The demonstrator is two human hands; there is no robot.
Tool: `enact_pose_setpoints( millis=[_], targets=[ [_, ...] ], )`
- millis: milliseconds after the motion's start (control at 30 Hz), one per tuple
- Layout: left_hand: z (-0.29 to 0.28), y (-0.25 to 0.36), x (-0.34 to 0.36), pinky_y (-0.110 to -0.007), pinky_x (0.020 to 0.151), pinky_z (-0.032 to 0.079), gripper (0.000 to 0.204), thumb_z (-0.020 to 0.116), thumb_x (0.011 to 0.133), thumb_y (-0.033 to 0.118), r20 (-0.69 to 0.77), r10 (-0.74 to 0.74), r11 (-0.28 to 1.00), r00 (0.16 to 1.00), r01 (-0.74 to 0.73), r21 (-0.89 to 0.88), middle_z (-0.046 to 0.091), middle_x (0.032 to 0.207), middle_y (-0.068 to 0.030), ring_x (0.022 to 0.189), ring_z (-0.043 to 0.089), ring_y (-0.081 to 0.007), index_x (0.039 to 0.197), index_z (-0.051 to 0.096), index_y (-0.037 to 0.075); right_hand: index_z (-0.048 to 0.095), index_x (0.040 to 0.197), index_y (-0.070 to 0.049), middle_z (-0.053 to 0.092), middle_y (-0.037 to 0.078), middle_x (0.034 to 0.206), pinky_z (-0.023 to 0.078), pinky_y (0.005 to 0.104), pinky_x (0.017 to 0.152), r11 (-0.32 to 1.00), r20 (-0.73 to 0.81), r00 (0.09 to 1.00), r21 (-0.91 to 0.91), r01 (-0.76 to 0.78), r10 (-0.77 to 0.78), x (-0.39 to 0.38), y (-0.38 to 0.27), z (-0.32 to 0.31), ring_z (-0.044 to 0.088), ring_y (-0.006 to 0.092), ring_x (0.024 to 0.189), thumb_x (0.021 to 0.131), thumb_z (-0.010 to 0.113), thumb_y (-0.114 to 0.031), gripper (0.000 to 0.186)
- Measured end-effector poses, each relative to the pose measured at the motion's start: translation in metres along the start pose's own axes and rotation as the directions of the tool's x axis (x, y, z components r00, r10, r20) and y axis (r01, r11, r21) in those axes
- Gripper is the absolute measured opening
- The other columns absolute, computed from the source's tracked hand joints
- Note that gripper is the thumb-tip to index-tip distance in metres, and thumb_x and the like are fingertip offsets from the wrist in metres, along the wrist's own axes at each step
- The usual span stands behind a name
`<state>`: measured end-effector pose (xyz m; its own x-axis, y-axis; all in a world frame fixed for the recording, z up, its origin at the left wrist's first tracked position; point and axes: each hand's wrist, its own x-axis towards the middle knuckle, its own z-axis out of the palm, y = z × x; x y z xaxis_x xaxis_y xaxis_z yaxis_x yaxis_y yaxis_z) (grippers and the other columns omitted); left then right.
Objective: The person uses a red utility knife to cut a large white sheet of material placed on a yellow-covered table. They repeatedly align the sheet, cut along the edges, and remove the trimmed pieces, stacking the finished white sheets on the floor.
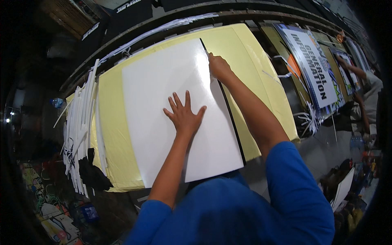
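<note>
A large glossy white sheet (159, 85) lies over yellow wrapping paper (112, 118) on the worktable. Along its right edge runs a narrow black strip (232, 118). My left hand (184, 115) rests flat on the sheet's middle, fingers spread. Near the far end of the strip is my right hand (219, 67), its fingers curled closed against the edge. Whatever those fingers may hold is hidden.
Bundled white strips (81, 126) lie along the left side, with black cloth (94, 169) beside them. To the right are a printed sign board (308, 67) and a tangle of white strips (311, 120). Another person's arm (353, 67) reaches in at far right.
</note>
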<state>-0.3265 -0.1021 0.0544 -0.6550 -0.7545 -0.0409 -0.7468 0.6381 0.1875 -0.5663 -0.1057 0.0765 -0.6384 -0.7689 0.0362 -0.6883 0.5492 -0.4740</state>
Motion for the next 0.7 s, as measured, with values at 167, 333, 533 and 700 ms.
enact_pose_setpoints(
  millis=[167,333,533,700],
  targets=[
    [-0.001,0.001,-0.001,-0.071,0.111,0.006,0.090,0.055,0.086,0.068,-0.024,0.003,1.000,1.000,-0.002,0.024,0.015,0.160,-0.0269,0.149,0.009,-0.0439,0.156,0.028,0.018,0.050,0.124,0.012,0.066,0.029,0.094,0.056,0.0487,0.072,0.998,0.035,0.999,-0.057,0.010,-0.008,-0.083,0.004,-0.010,0.068,0.0417,0.085,0.098,0.039,-0.009,0.036],
    [0.005,-0.002,0.000,-0.073,0.110,0.008,0.091,0.054,0.085,0.071,-0.046,0.001,1.000,0.999,0.000,0.025,0.017,0.160,-0.0267,0.149,0.010,-0.0439,0.156,0.030,0.020,0.044,0.137,0.003,0.064,0.026,0.094,0.052,0.0495,0.074,0.997,0.079,0.995,-0.043,-0.064,0.067,-0.182,-0.001,-0.023,0.065,0.0410,0.088,0.098,0.041,-0.008,0.040],
    [0.012,-0.004,0.004,-0.071,0.110,0.010,0.091,0.052,0.084,0.075,-0.080,0.019,0.998,0.997,-0.015,0.059,0.020,0.159,-0.0260,0.148,0.012,-0.0442,0.155,0.031,0.022,0.039,0.141,0.001,0.061,0.025,0.093,0.052,0.0520,0.069,0.997,0.078,0.995,-0.042,-0.066,0.069,-0.313,0.004,-0.032,0.064,0.0423,0.082,0.096,0.043,-0.006,0.046],
    [0.015,-0.005,0.005,-0.071,0.110,0.012,0.091,0.052,0.083,0.075,-0.096,0.016,0.997,0.995,-0.009,0.072,0.021,0.159,-0.0254,0.148,0.013,-0.0437,0.155,0.032,0.023,0.033,0.148,-0.002,0.059,0.025,0.098,0.052,0.0521,0.071,0.983,0.148,0.973,-0.061,-0.172,0.179,-0.413,-0.005,-0.046,0.064,0.0429,0.083,0.090,0.048,-0.002,0.060]
  ],
)
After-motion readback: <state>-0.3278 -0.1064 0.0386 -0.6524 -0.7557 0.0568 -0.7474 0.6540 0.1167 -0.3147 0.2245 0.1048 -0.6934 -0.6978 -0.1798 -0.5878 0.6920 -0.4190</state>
